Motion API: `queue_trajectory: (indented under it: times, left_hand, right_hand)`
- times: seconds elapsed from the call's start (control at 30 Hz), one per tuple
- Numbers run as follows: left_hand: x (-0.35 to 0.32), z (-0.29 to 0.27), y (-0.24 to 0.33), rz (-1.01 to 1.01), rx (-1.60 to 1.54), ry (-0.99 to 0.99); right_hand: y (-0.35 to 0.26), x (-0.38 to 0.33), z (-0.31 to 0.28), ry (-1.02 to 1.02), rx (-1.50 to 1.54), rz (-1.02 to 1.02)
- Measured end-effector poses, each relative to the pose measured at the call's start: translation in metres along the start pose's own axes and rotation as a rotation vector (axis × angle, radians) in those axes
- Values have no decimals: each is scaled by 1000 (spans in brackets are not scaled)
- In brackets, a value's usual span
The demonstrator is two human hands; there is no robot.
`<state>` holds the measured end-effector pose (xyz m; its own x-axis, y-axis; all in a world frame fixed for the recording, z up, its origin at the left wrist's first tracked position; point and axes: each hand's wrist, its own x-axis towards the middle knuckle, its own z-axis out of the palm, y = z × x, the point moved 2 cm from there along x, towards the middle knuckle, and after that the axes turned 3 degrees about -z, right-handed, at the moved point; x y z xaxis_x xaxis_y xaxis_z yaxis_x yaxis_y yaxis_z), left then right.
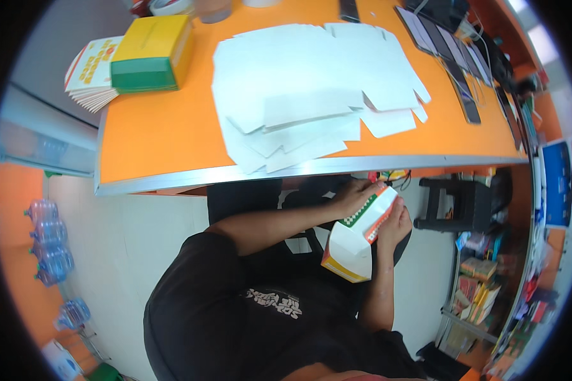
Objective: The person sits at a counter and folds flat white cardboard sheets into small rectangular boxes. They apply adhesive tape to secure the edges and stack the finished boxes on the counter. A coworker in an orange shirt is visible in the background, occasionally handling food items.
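Below the table's front edge I hold a partly folded paper box. Its inside is white, its lower outer side yellow, and green and orange patterned bands run along its raised flap. My left hand is closed on the flap's upper left edge. On the opposite edge, my right hand grips the same flap, thumb up near its top corner. The box's open end tilts down toward my lap. Some fingertips are hidden behind the card.
A pile of flat white card blanks covers the middle of the orange table. A stack of yellow-and-green folded boxes stands at the far left. Phones with cables lie at the right. Below right is a black stool.
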<state>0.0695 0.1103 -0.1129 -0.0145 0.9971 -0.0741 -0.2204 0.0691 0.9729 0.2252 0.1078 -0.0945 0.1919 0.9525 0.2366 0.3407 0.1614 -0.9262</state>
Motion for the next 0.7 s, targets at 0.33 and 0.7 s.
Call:
queue_trajectory:
  times: [0.33,0.7]
  left_hand:
    - [-6,0,7,23,148,-4]
    - [-53,23,50,342,410,-253]
  right_hand:
    - [-26,-2,3,-101,13,167]
    - [-8,-26,-73,-406,968,575]
